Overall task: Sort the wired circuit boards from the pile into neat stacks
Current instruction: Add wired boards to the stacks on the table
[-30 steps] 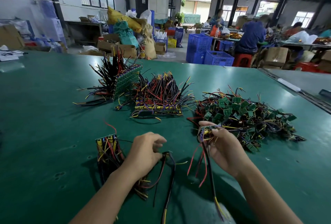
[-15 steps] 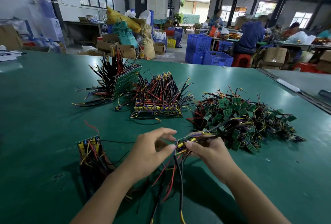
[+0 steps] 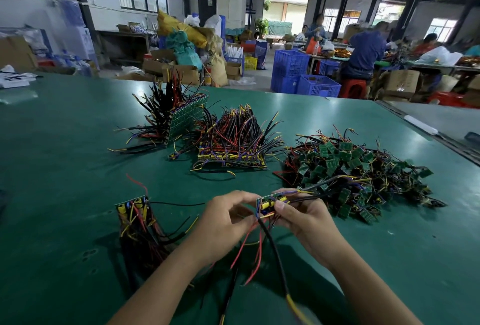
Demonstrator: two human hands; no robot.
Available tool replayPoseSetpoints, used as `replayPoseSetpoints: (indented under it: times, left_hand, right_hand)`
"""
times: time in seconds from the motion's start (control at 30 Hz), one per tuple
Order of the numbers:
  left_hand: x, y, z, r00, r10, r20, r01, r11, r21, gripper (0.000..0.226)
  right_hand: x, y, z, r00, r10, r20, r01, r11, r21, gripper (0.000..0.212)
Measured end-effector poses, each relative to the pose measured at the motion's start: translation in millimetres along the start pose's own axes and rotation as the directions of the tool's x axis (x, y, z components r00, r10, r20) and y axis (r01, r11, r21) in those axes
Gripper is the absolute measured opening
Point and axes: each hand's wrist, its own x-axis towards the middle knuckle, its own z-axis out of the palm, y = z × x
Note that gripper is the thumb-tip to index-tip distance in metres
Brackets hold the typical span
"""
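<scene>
Matt dark-green covering on the counter (image 3: pixel 65 168), smooth but pocked with small dents. Glossy plastic-sheathed red, black and yellow wires (image 3: pixel 233 129) on flat green circuit boards (image 3: pixel 346 146). Blue plastic lattice crates (image 3: pixel 289 64), dull brown cardboard boxes (image 3: pixel 401 81).

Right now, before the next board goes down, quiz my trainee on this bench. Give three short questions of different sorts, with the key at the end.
1. True or false: the left hand and the right hand hold one wired board between them.
2. The unsorted pile lies: A) to the right of the hands; B) to the left of the hands; C) directly under the held board.
3. Fill in: the near stack lies on the ___ hand's side.
Key: 1 true; 2 A; 3 left.
</scene>
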Motion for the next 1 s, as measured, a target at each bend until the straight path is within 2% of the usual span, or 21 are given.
replayPoseSetpoints:
  times: [0.1, 0.2, 0.3, 0.43, 0.5, 0.63, 0.73, 0.87, 1.0]
  left_hand:
    - [1, 1, -1, 1.000, -0.003, -0.010, 0.004, 0.999, 0.039, 0.025]
    - [0, 2, -1, 0.999, -0.035, -0.018, 0.035, 0.999, 0.023, 0.020]
    - [-3, 4, 1, 0.999, -0.043, -0.010, 0.043, 0.999, -0.011, 0.020]
    - [-6, 4, 5, 0.997, -0.041, -0.066, 0.039, 0.999, -0.034, 0.014]
    - [-6, 3, 6, 0.993, -0.049, -0.107, 0.045, 0.998, -0.034, 0.014]
    - [-8, 4, 7, 0.997, -0.004, -0.082, 0.001, 0.999, -0.033, 0.018]
    - [-8, 5, 8, 0.996, 0.015, -0.091, -0.018, 0.999, -0.039, 0.018]
    - [-7, 4, 5, 0.999, 0.019, -0.047, -0.023, 0.995, -0.101, 0.022]
    - [-6, 5, 4, 0.996, -0.083, 0.034, 0.089, 0.967, -0.238, 0.015]
  right_hand:
    - [0, 1, -1, 1.000, 0.009, -0.016, -0.010, 0.999, -0.054, 0.036]
    - [0, 1, -1, 1.000, -0.004, -0.011, 0.003, 0.997, -0.076, 0.025]
    - [-1, -1, 0, 1.000, -0.012, -0.016, 0.010, 0.995, -0.099, 0.027]
    - [-3, -3, -1, 0.997, -0.072, -0.003, 0.069, 0.970, -0.231, 0.023]
    - [-3, -3, -1, 0.997, -0.082, 0.001, 0.080, 0.962, -0.260, 0.020]
    - [-4, -4, -1, 0.996, -0.092, 0.005, 0.090, 0.957, -0.276, 0.016]
    - [-3, -4, -3, 0.993, -0.110, 0.028, 0.114, 0.938, -0.328, 0.026]
    - [-2, -3, -6, 0.995, -0.061, 0.079, 0.078, 0.966, -0.247, 0.045]
    - [-2, -3, -3, 0.990, 0.000, 0.139, 0.013, 0.996, -0.089, 0.042]
